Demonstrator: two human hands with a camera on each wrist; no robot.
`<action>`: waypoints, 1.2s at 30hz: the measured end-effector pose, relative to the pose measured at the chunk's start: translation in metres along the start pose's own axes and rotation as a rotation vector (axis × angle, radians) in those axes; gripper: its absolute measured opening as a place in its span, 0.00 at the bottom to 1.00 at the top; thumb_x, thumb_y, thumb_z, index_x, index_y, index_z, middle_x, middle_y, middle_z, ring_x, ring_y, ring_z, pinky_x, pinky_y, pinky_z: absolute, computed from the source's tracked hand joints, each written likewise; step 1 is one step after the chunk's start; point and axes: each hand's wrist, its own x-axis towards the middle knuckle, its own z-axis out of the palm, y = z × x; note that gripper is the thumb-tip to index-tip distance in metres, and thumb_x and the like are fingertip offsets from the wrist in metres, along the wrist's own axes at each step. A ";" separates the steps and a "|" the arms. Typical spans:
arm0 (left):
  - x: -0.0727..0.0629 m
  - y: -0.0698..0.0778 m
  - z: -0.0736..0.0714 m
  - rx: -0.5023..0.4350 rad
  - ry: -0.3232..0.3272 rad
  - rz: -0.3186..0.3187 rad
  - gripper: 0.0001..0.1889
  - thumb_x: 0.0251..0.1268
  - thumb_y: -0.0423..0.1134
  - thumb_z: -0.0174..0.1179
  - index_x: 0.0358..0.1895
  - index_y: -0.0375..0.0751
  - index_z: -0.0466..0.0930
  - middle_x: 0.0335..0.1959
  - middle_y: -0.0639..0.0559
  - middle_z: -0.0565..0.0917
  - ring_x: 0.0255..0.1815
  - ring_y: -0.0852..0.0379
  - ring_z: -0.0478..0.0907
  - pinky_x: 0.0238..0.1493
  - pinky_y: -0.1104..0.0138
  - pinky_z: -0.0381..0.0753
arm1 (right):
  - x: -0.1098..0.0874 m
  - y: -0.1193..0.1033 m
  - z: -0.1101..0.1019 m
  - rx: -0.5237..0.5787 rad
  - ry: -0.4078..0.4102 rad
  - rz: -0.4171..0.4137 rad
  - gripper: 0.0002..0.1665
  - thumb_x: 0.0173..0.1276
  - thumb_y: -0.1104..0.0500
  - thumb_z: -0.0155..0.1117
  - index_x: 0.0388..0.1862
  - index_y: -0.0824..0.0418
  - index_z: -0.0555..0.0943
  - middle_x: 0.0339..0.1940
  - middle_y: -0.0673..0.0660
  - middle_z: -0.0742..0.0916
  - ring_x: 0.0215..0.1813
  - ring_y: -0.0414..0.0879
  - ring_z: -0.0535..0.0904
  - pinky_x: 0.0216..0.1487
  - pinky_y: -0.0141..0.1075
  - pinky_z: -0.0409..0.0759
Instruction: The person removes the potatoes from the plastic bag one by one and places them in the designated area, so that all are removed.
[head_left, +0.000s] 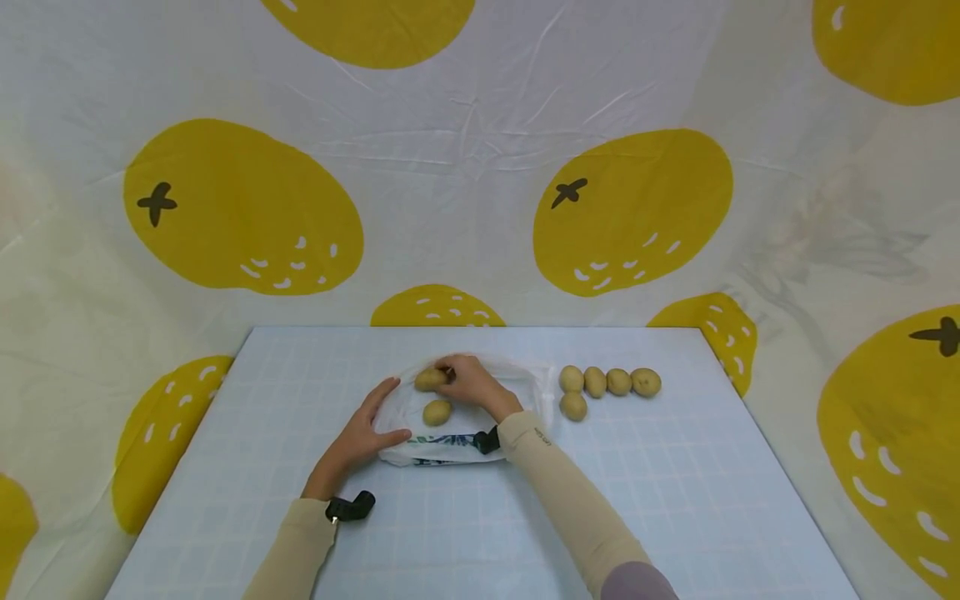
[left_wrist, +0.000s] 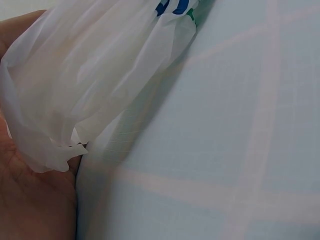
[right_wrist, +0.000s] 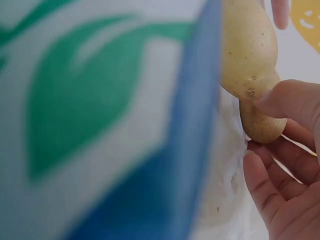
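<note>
A white plastic bag (head_left: 525, 379) with a blue and green print lies on its side, its wall around two potatoes. My right hand (head_left: 471, 385) reaches inside and pinches one potato (head_left: 430, 380); the right wrist view shows the thumb and fingers around that potato (right_wrist: 262, 125). A second potato (head_left: 437, 412) lies nearer me in the bag, without a hand on it. At the bag's left side, my left hand (head_left: 360, 433) rests with thumb and fingers spread against the plastic. Bag folds (left_wrist: 95, 75) cover part of its palm in the left wrist view.
Right of the bag, several potatoes (head_left: 618, 382) stand in a row, with one more potato (head_left: 573, 406) in front of the row's left end. A pale checked cloth (head_left: 675, 500) covers the table. Behind it hangs a fruit-print curtain (head_left: 450, 225).
</note>
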 end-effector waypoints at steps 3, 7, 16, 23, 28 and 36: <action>0.000 0.000 0.000 -0.008 0.003 0.002 0.53 0.60 0.46 0.75 0.84 0.48 0.50 0.86 0.41 0.48 0.86 0.37 0.41 0.81 0.36 0.42 | -0.002 -0.001 -0.001 -0.001 0.004 0.004 0.25 0.69 0.61 0.70 0.65 0.65 0.81 0.58 0.59 0.87 0.53 0.46 0.82 0.56 0.35 0.84; 0.000 -0.001 0.000 -0.005 0.005 0.000 0.53 0.60 0.46 0.75 0.84 0.48 0.50 0.86 0.42 0.48 0.86 0.36 0.42 0.81 0.35 0.43 | -0.006 -0.004 -0.003 0.006 0.009 0.029 0.27 0.70 0.58 0.69 0.66 0.65 0.80 0.59 0.58 0.87 0.53 0.45 0.82 0.56 0.35 0.84; 0.001 -0.001 0.002 -0.010 -0.011 -0.035 0.54 0.60 0.48 0.75 0.84 0.50 0.48 0.86 0.43 0.46 0.86 0.37 0.40 0.81 0.35 0.40 | -0.029 -0.014 -0.014 0.057 0.096 0.047 0.25 0.66 0.59 0.71 0.62 0.66 0.83 0.55 0.60 0.89 0.53 0.49 0.84 0.56 0.40 0.84; 0.000 -0.003 0.002 0.005 -0.010 -0.030 0.54 0.59 0.49 0.75 0.84 0.50 0.49 0.86 0.42 0.46 0.86 0.36 0.39 0.81 0.34 0.39 | -0.044 -0.009 -0.019 0.105 0.142 0.043 0.25 0.65 0.60 0.72 0.60 0.66 0.84 0.53 0.60 0.89 0.51 0.50 0.85 0.50 0.37 0.86; -0.001 -0.006 0.001 0.019 0.011 0.024 0.53 0.60 0.47 0.75 0.84 0.48 0.50 0.86 0.41 0.49 0.86 0.35 0.42 0.80 0.34 0.41 | -0.052 -0.009 -0.025 0.139 0.153 0.040 0.23 0.65 0.61 0.72 0.58 0.65 0.85 0.52 0.59 0.90 0.50 0.49 0.86 0.47 0.33 0.86; 0.000 -0.006 0.001 0.018 0.023 0.040 0.53 0.59 0.48 0.75 0.84 0.50 0.51 0.86 0.42 0.50 0.85 0.35 0.44 0.80 0.33 0.42 | -0.068 -0.007 -0.038 0.154 0.172 0.035 0.23 0.63 0.61 0.73 0.57 0.66 0.85 0.52 0.59 0.90 0.50 0.48 0.85 0.48 0.34 0.86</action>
